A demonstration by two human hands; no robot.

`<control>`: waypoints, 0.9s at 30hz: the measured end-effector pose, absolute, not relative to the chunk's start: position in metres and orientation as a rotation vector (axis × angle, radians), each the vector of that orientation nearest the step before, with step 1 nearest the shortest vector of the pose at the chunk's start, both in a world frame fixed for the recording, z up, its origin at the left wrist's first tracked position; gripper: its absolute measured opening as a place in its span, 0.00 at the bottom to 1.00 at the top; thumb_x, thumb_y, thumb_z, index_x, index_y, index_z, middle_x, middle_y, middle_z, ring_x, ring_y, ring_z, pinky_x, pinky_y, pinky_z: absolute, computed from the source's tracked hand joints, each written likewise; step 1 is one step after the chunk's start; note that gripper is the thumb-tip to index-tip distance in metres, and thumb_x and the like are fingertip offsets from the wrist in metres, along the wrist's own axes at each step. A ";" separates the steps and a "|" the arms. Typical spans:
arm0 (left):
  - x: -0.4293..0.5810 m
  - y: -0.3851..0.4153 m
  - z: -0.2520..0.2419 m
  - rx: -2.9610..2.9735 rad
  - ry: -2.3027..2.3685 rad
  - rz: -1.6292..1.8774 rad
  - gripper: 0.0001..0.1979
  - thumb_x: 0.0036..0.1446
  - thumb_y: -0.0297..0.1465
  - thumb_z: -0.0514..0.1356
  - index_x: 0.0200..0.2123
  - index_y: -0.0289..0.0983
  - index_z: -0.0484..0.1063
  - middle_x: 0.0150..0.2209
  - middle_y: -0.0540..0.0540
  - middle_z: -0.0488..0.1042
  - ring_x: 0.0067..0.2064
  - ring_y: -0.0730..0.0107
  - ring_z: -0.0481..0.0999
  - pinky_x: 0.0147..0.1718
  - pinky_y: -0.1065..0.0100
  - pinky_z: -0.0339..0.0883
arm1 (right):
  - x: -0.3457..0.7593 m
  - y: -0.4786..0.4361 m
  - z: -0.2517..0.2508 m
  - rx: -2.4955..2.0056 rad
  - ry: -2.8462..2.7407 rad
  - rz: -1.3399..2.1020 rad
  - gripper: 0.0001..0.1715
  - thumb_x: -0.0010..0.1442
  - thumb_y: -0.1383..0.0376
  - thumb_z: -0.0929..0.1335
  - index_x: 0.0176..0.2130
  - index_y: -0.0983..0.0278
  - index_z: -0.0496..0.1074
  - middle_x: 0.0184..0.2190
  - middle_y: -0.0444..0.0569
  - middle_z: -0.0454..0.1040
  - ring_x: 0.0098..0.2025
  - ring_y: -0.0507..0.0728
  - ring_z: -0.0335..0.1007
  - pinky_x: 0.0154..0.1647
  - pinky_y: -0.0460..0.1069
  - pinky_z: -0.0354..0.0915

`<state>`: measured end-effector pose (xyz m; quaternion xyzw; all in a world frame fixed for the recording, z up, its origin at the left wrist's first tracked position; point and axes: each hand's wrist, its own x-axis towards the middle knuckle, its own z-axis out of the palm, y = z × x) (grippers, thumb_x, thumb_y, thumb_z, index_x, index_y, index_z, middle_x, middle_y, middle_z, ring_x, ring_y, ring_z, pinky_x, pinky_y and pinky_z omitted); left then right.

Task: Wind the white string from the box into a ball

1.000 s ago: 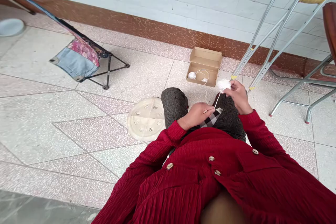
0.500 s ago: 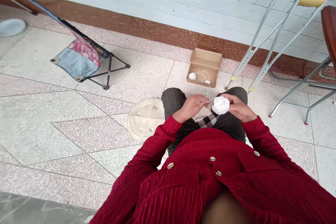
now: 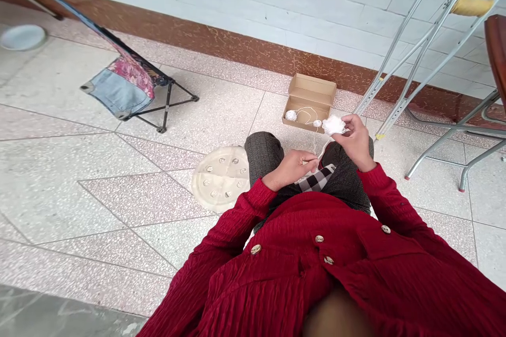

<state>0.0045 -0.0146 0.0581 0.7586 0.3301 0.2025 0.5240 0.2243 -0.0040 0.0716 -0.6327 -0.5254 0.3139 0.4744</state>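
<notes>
The right hand (image 3: pixel 356 142) is raised over the knees with its fingers closed round a white ball of yarn (image 3: pixel 334 125). The left hand (image 3: pixel 294 166) sits lower, above the lap, with finger and thumb pinched together on the strand (image 3: pixel 323 148) that runs taut up to the ball. The ball looks soft and loosely held, so a slack grip could let it roll off the lap onto the floor and unwind. Too hard a pull between the hands might slip the thin strand out of the pinch or snap it. The thread appears to lead on to the cardboard box (image 3: pixel 312 87) on the floor, where a small ball (image 3: pixel 291 115) lies; a sharp tug could drag it out or tangle it. The crutches (image 3: pixel 399 52) leaning just beside the box could snag a loose loop.
</notes>
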 end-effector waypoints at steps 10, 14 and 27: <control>-0.010 0.023 0.071 2.077 0.958 0.617 0.19 0.66 0.35 0.54 0.23 0.35 0.72 0.24 0.49 0.71 0.31 0.71 0.68 0.36 0.69 0.61 | 0.203 -0.038 0.018 -1.378 -1.191 1.592 0.21 0.42 0.63 0.74 0.37 0.61 0.68 0.31 0.42 0.72 0.31 0.53 0.66 0.32 0.48 0.66; -0.005 0.030 0.066 2.051 0.948 0.664 0.20 0.67 0.36 0.54 0.24 0.35 0.71 0.26 0.49 0.72 0.33 0.70 0.70 0.37 0.69 0.62 | 0.198 -0.046 0.044 -1.149 -0.898 1.797 0.22 0.45 0.64 0.76 0.41 0.60 0.71 0.34 0.42 0.72 0.32 0.52 0.69 0.29 0.46 0.67; 0.007 -0.021 0.028 1.857 0.855 0.409 0.23 0.69 0.39 0.51 0.25 0.34 0.72 0.27 0.49 0.75 0.32 0.72 0.72 0.37 0.71 0.62 | 0.233 -0.047 0.073 -1.084 -0.755 1.642 0.32 0.46 0.66 0.77 0.52 0.55 0.73 0.46 0.45 0.76 0.38 0.54 0.74 0.31 0.46 0.72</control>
